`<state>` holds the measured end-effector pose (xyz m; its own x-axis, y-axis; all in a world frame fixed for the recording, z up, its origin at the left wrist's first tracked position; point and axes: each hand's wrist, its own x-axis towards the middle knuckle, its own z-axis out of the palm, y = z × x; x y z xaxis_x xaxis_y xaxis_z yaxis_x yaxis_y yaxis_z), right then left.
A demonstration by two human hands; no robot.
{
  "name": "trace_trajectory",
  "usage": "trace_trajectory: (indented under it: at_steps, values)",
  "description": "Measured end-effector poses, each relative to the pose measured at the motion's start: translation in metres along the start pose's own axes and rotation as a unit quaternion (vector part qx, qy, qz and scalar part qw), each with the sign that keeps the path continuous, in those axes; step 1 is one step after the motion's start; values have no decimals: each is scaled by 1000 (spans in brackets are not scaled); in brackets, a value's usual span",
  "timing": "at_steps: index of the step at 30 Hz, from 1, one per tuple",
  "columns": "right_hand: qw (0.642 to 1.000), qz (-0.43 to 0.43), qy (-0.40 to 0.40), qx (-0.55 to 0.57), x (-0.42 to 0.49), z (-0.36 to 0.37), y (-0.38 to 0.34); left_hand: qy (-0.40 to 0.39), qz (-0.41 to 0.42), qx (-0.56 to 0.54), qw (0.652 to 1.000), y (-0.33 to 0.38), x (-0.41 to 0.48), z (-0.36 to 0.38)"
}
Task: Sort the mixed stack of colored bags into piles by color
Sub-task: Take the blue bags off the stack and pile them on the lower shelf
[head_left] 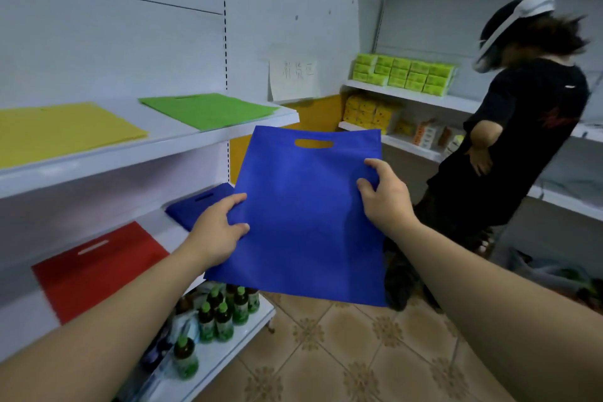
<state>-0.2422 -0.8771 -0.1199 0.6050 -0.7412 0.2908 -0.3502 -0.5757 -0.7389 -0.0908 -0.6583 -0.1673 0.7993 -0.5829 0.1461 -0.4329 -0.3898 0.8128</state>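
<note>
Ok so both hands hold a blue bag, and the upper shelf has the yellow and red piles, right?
Not red: in the head view the upper shelf has the yellow pile and the green pile. The red pile lies on the shelf below. The left hand and right hand do hold the blue bag.

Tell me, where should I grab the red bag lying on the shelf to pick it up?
Probably its front edge. The red bag lies flat and thin on the shelf, with its handle hole at the far side. Its front edge sits by the shelf's lip, so come from the front and pinch that edge.
</note>
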Motion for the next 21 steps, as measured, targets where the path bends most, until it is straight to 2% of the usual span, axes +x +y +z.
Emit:
trace_trajectory:
  at_steps: [12,21]
  values:
    - [994,48,-93,-37,153,113,69,-17,-120,-44,992,-73,139,59]
    - [975,-7,-221,-24,245,213,97,61,-225,-45,972,-125,186,86]
